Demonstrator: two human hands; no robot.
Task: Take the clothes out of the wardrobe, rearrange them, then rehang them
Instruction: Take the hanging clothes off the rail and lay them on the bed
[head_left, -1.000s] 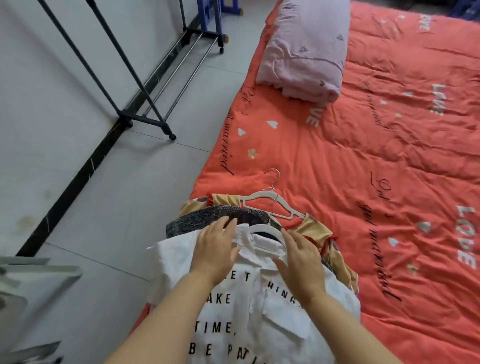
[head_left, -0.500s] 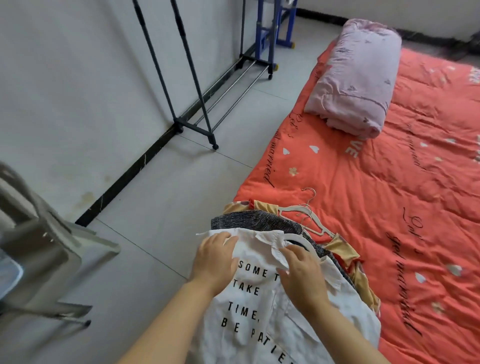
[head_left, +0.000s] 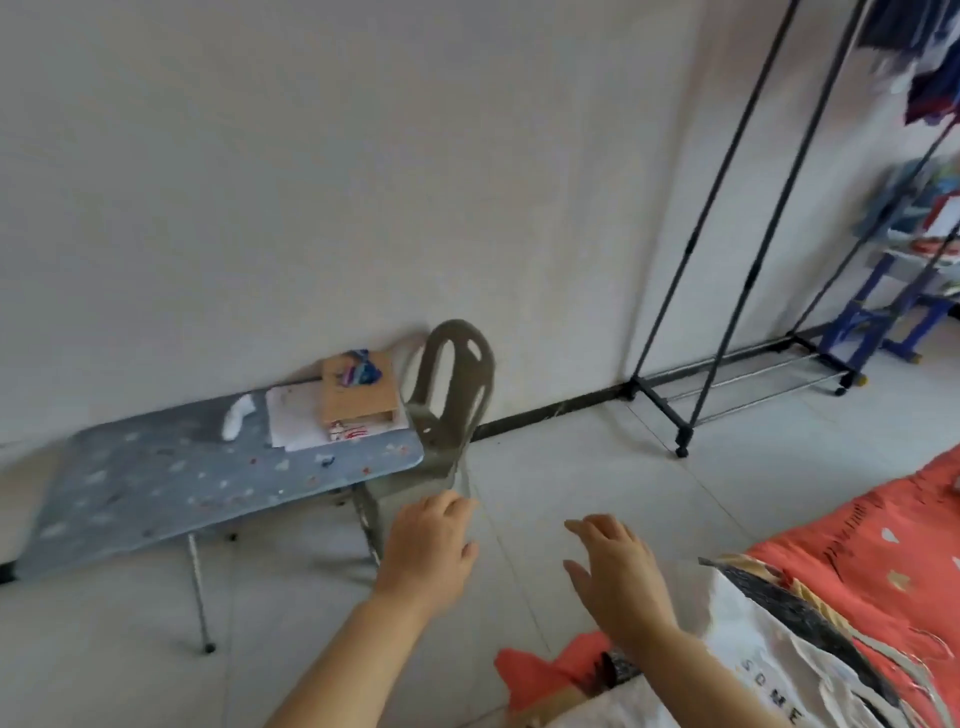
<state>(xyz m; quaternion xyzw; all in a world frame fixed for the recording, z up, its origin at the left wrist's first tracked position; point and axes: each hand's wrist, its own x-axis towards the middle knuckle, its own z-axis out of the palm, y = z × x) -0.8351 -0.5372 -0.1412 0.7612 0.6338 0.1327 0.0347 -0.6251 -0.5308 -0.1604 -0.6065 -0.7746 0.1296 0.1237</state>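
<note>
Both empty — left grip (head_left: 426, 545) near grey chair (head_left: 457, 395), right grip (head_left: 618, 566) beside white shirt (head_left: 737, 649), fingers loosely open.

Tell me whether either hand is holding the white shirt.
No: the left hand and right hand hang open over the floor, off the white shirt.

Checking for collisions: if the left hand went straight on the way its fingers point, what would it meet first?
Probably the grey plastic chair: the empty left hand points at its seat edge, though depth here is unclear.

Head-worn wide view, down over left hand (head_left: 427, 551), right hand (head_left: 618, 577)
</note>
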